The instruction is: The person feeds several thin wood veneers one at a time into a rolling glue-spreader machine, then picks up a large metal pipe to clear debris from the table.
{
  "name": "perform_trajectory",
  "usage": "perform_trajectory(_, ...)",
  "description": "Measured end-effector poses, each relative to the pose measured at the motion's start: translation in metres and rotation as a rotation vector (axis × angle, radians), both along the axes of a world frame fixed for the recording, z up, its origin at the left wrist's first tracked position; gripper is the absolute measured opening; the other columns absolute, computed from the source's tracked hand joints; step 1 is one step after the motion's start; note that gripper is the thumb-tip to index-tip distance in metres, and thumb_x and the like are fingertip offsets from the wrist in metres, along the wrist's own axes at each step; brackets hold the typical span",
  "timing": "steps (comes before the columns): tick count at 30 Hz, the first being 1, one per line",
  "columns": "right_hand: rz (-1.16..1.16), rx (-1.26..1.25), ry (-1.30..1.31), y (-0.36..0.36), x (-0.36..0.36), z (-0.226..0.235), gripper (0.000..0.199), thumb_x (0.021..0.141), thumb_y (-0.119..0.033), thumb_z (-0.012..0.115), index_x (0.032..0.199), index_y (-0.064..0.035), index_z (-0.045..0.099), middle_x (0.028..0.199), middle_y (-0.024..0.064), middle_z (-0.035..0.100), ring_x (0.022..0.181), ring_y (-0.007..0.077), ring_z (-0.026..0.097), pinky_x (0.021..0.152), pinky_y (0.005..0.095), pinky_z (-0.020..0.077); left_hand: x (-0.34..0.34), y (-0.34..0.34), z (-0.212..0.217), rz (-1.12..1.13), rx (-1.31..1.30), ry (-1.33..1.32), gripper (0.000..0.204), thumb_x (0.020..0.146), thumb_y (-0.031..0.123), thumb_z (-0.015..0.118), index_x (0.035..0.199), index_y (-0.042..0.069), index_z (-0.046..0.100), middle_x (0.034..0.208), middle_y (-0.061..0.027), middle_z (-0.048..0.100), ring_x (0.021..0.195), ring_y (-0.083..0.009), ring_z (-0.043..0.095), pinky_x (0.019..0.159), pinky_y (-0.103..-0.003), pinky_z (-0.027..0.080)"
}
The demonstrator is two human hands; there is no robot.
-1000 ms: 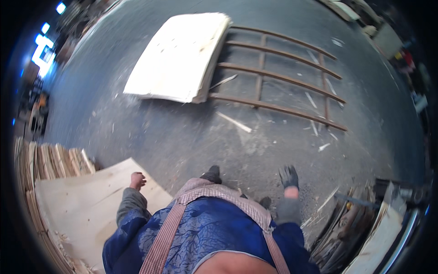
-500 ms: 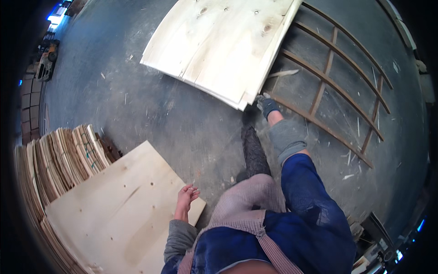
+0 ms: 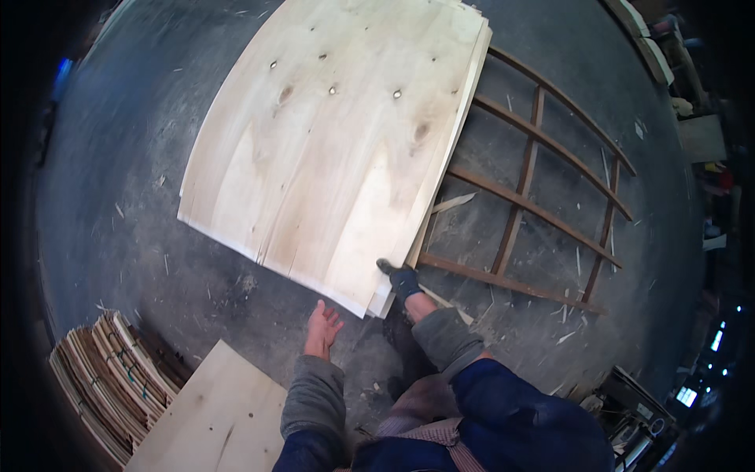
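A stack of pale wood veneer sheets (image 3: pixel 314 157) with dark knots lies in front of me, its near edges slightly uneven. My right hand (image 3: pixel 401 279), in a dark glove, grips the near right corner area of the top sheet. Its thumb lies on the upper face, while the other fingers are hidden at the edge. My bare left hand (image 3: pixel 322 324) hovers just short of the stack's near edge, fingers apart, holding nothing. Lower left, another pale sheet (image 3: pixel 216 417) lies beside my left forearm.
A brown slatted frame (image 3: pixel 523 193) extends from the stack's right side over the floor. Bundled veneer strips (image 3: pixel 118 377) stand at the lower left. Wood splinters are scattered over the grey concrete floor (image 3: pixel 118 157). Dark equipment (image 3: pixel 629 417) stands at the lower right.
My view has shifted toward the stack, which now shows more fully. My left hand has moved from above the lower-left sheet toward the stack's near edge. My right hand now holds its corner.
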State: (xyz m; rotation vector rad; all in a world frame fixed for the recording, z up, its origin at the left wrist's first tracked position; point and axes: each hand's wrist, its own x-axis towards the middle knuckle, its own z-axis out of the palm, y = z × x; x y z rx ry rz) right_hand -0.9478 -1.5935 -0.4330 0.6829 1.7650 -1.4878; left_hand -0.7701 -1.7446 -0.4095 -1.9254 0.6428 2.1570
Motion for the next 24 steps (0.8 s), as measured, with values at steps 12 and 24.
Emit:
perform_trajectory(12, -0.040, -0.166, 0.050, 0.023, 0.010, 0.024, 0.037, 0.070, -0.019, 0.070, 0.096, 0.0052, 0.059, 0.095, 0.0112, 0.061, 0.083, 0.0207, 0.058, 0.077, 0.0301, 0.0447, 0.023, -0.067, -0.015, 0.219, -0.118, 0.049, 0.072, 0.083, 0.055, 0.041, 0.134, 0.011, 0.016, 0.136, -0.0157, 0.025, 0.121, -0.0328, 0.031, 0.093, -0.054, 0.027)
perform_trajectory(24, -0.227, -0.053, -0.163, 0.173, 0.202, 0.341, 0.029, 0.071, 0.002, 0.064, 0.099, 0.0031, 0.056, 0.088, 0.0099, 0.061, 0.075, 0.0175, 0.059, 0.066, 0.0295, 0.0507, 0.245, -0.067, 0.034, 0.619, 0.128, 0.479, 0.071, 0.082, 0.060, 0.033, 0.129, 0.006, 0.033, 0.133, -0.0131, 0.034, 0.121, -0.0337, 0.033, 0.100, -0.049, 0.025)
